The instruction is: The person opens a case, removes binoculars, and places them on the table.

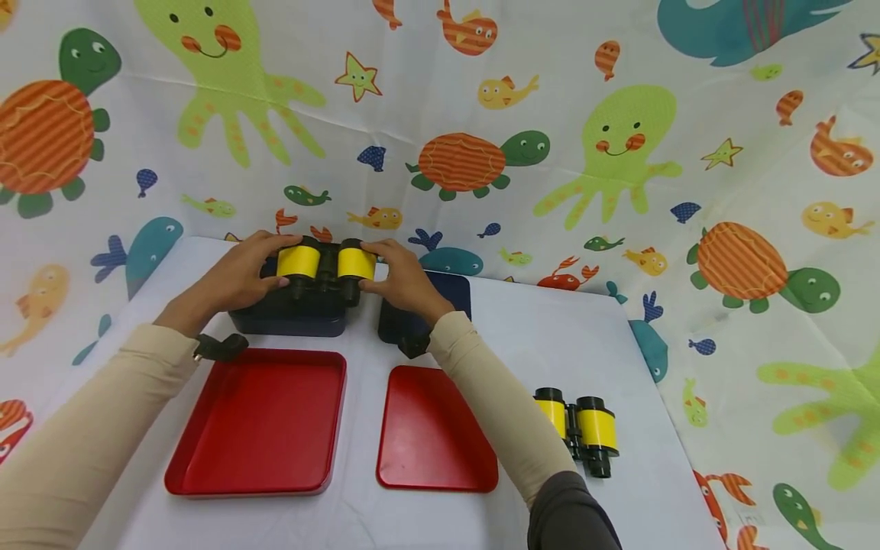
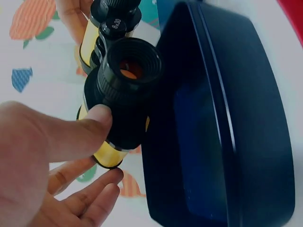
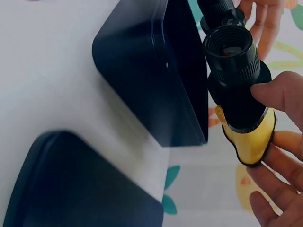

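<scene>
Black-and-yellow binoculars (image 1: pixel 356 263) are held by both hands over a dark navy box (image 1: pixel 289 322) at the back of the table. My left hand (image 1: pixel 241 275) grips the left barrel, its thumb on the black body near the eyepiece in the left wrist view. On the other barrel, my right hand (image 1: pixel 401 276) holds with the thumb on the black part and fingers around the yellow end (image 3: pixel 253 142). The box's open top faces the binoculars, and its inner wall (image 2: pixel 194 142) shows in the left wrist view.
A navy lid (image 1: pixel 454 292) lies right of the box, partly behind my right wrist. Nearer me are a red tray (image 1: pixel 257 428) on the left and a flat red lid (image 1: pixel 429 439). Second binoculars (image 1: pixel 596 428) stand at right, partly behind my sleeve. A sea-animal-print curtain (image 1: pixel 440 92) hangs behind.
</scene>
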Demonstrator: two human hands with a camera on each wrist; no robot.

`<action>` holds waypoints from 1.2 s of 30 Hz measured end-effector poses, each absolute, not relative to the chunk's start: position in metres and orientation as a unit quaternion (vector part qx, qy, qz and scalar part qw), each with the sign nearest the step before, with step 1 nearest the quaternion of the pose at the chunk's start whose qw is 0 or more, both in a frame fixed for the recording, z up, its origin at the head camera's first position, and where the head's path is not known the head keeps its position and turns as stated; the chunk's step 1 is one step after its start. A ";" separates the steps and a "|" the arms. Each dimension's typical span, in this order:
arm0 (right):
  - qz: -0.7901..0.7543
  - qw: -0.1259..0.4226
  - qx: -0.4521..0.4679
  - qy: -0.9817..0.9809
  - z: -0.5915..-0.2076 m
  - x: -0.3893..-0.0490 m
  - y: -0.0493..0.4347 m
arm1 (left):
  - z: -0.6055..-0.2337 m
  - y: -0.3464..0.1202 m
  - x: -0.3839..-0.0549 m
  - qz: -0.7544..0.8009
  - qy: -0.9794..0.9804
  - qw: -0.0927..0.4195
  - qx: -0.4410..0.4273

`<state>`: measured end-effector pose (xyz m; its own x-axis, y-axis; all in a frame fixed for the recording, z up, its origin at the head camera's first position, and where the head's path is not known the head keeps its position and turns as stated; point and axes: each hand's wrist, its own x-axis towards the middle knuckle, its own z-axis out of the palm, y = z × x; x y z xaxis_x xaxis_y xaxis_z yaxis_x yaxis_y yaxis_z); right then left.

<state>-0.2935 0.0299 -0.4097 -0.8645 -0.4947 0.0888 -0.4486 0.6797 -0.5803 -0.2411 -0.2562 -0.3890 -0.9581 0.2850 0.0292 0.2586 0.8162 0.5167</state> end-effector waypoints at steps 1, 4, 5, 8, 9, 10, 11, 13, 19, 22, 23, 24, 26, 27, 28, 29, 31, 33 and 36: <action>-0.310 0.038 -0.256 0.915 -0.409 -0.292 0.035 | -0.389 -0.253 -0.241 0.268 0.952 0.024 0.148; -0.313 0.037 -0.251 0.915 -0.409 -0.289 0.051 | -0.389 -0.242 -0.241 0.271 0.948 0.019 0.165; -0.315 0.036 -0.249 0.915 -0.408 -0.287 0.056 | -0.390 -0.238 -0.241 0.273 0.946 0.017 0.171; -0.319 0.035 -0.244 0.915 -0.408 -0.283 0.072 | -0.392 -0.225 -0.241 0.282 0.941 0.011 0.185; -0.322 0.033 -0.244 0.914 -0.408 -0.282 0.077 | -0.392 -0.221 -0.241 0.284 0.940 0.011 0.187; -0.323 0.032 -0.245 0.914 -0.409 -0.281 0.082 | -0.393 -0.217 -0.242 0.285 0.939 0.010 0.190; -0.324 0.029 -0.246 0.913 -0.409 -0.281 0.087 | -0.394 -0.213 -0.241 0.287 0.939 0.012 0.191; -0.324 0.027 -0.248 0.912 -0.409 -0.279 0.096 | -0.395 -0.206 -0.241 0.291 0.937 0.013 0.192; -0.329 0.017 -0.250 0.910 -0.410 -0.274 0.120 | -0.397 -0.187 -0.241 0.305 0.930 0.015 0.206; -0.332 0.012 -0.250 0.910 -0.409 -0.271 0.132 | -0.399 -0.177 -0.243 0.311 0.926 0.014 0.215; -0.332 0.011 -0.249 0.910 -0.409 -0.270 0.135 | -0.399 -0.173 -0.243 0.313 0.924 0.014 0.219; -0.332 0.011 -0.248 0.910 -0.409 -0.269 0.139 | -0.399 -0.170 -0.244 0.314 0.923 0.014 0.221; -0.328 0.009 -0.244 0.913 -0.408 -0.268 0.147 | -0.400 -0.162 -0.245 0.314 0.923 0.013 0.223; -0.328 0.009 -0.241 0.913 -0.408 -0.267 0.150 | -0.400 -0.158 -0.246 0.316 0.922 0.014 0.224; -0.329 0.010 -0.238 0.914 -0.408 -0.267 0.154 | -0.400 -0.154 -0.247 0.316 0.922 0.016 0.224; -0.330 0.011 -0.235 0.914 -0.408 -0.266 0.158 | -0.400 -0.151 -0.248 0.316 0.922 0.018 0.224; -0.332 0.014 -0.227 0.915 -0.407 -0.264 0.165 | -0.400 -0.143 -0.248 0.318 0.921 0.022 0.223; -0.333 0.015 -0.223 0.916 -0.407 -0.262 0.173 | -0.399 -0.136 -0.248 0.321 0.920 0.026 0.223; -0.329 0.012 -0.215 0.919 -0.407 -0.259 0.184 | -0.399 -0.125 -0.248 0.325 0.917 0.029 0.230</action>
<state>-0.2591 0.1840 -0.4067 -0.9071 -0.4034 0.1200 -0.3879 0.6910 -0.6099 -0.2482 -0.1251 -0.3986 -0.8926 0.4405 0.0958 0.4025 0.6831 0.6094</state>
